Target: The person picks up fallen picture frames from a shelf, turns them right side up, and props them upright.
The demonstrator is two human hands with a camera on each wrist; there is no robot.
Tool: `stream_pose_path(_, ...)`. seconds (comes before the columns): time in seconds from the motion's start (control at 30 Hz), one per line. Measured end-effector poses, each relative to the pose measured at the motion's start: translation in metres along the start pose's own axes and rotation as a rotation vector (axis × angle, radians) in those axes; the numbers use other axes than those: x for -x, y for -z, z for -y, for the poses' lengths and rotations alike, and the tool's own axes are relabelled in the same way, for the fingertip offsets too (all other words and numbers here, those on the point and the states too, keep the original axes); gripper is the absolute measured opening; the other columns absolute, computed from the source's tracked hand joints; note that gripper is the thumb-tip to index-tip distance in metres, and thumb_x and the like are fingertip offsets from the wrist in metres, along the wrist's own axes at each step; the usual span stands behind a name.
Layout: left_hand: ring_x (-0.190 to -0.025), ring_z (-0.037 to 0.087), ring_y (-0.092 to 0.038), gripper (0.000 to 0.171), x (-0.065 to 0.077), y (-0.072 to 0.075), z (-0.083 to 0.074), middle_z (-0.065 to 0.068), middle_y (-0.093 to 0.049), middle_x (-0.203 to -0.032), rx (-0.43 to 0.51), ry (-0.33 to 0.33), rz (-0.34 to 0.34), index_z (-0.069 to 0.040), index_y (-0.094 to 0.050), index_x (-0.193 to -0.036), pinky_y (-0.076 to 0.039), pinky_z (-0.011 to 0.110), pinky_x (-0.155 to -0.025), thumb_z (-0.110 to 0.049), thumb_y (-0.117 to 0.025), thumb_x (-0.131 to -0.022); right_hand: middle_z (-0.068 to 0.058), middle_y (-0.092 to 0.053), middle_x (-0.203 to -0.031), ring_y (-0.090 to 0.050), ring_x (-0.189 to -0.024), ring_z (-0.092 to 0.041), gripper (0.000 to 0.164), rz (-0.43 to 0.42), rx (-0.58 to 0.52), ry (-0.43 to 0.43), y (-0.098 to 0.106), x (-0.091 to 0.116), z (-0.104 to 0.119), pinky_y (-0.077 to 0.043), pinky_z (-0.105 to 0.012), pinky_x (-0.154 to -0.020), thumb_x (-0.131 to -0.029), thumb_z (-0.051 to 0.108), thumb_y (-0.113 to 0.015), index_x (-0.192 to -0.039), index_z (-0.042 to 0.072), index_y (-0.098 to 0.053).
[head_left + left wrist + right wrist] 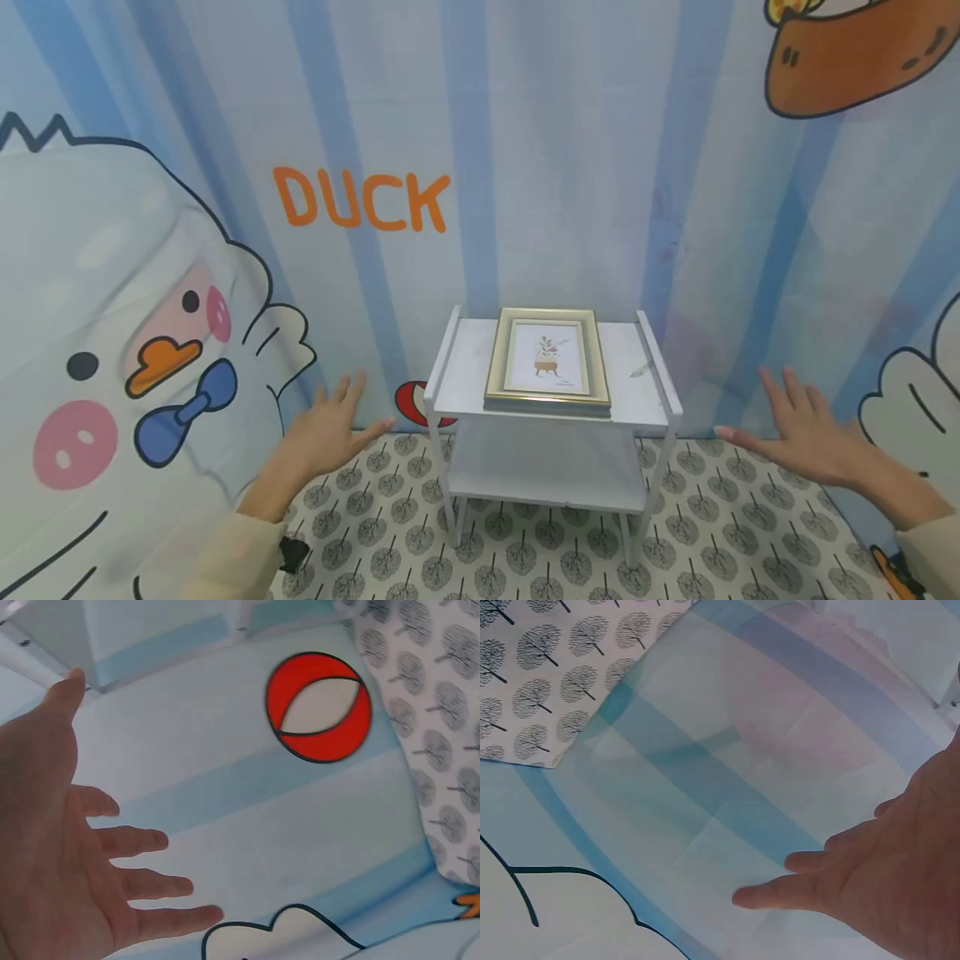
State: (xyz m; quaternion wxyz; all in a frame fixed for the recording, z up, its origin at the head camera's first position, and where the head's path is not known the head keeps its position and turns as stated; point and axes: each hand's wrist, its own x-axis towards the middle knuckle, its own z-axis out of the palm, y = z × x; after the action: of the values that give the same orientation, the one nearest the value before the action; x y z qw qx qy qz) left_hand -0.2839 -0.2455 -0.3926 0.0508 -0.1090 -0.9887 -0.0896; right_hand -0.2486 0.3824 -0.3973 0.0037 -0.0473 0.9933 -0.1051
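A picture frame (602,367) with a pale gold border lies flat on the top shelf of a small white table (468,350). Behind its pane a print of a plant in a footed pot shows. My left hand (326,433) hovers to the left of the table with fingers spread, holding nothing; the left wrist view shows its palm (60,855) and straight fingers. To the right of the table my right hand (810,433) is held out the same way, apart from everything. In the right wrist view that hand (892,877) has its fingers extended.
The table has a lower shelf (547,467) and thin white legs. Behind it hangs a blue-striped curtain (562,167) with cartoon ducks and orange lettering. A cloth with a grey tree pattern (405,533) covers the floor. A red ball print (319,746) shows low on the curtain.
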Motion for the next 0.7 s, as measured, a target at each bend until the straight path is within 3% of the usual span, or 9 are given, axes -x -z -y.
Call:
stream_pose_path(0.13,-0.148,0.062,-0.035,0.103,0.004,0.014,-0.011,0.032,-0.030,-0.167,0.080,-0.018,-0.020,0.003,-0.013,-0.167,-0.041,0.076,-0.112,-0.068,-0.051,-0.102,-0.054,-0.007,-0.159,-0.019,-0.135,-0.081,0.122,-0.061,0.007,0.064,0.009,0.000,0.009,-0.028,-0.092,-0.099,-0.098,0.068,-0.058,-0.164,-0.008,0.011)
stream_pose_path(0.33,-0.150,0.054,-0.039,0.102,0.007,0.032,-0.027,0.030,-0.026,-0.170,0.115,-0.034,-0.019,-0.001,-0.018,-0.168,-0.042,0.073,-0.114,-0.076,-0.042,-0.101,-0.052,-0.024,-0.156,-0.032,-0.136,-0.073,0.113,-0.063,-0.044,0.128,0.022,-0.002,0.022,-0.031,-0.085,-0.109,-0.100,0.063,-0.060,-0.159,-0.020,-0.011)
stream_pose_path(0.47,-0.144,0.052,-0.049,0.088,0.006,0.043,-0.040,0.027,-0.037,-0.167,0.112,-0.060,-0.070,-0.005,-0.034,-0.164,-0.047,0.072,-0.109,-0.069,-0.045,-0.104,-0.050,-0.036,-0.152,-0.040,-0.135,-0.070,0.101,-0.043,-0.054,0.160,0.029,-0.002,0.031,-0.037,-0.081,-0.108,-0.102,0.060,-0.059,-0.153,-0.022,-0.029)
stream_pose_path(0.7,-0.138,0.046,-0.057,0.061,0.002,0.062,-0.064,0.025,-0.057,-0.151,0.140,-0.152,-0.142,-0.001,-0.052,-0.152,-0.050,0.064,-0.111,-0.044,-0.056,-0.108,-0.046,-0.044,-0.150,-0.047,-0.134,-0.065,0.084,-0.086,-0.042,0.216,0.048,0.004,0.049,-0.042,-0.077,-0.108,-0.105,0.049,-0.061,-0.151,-0.017,-0.039)
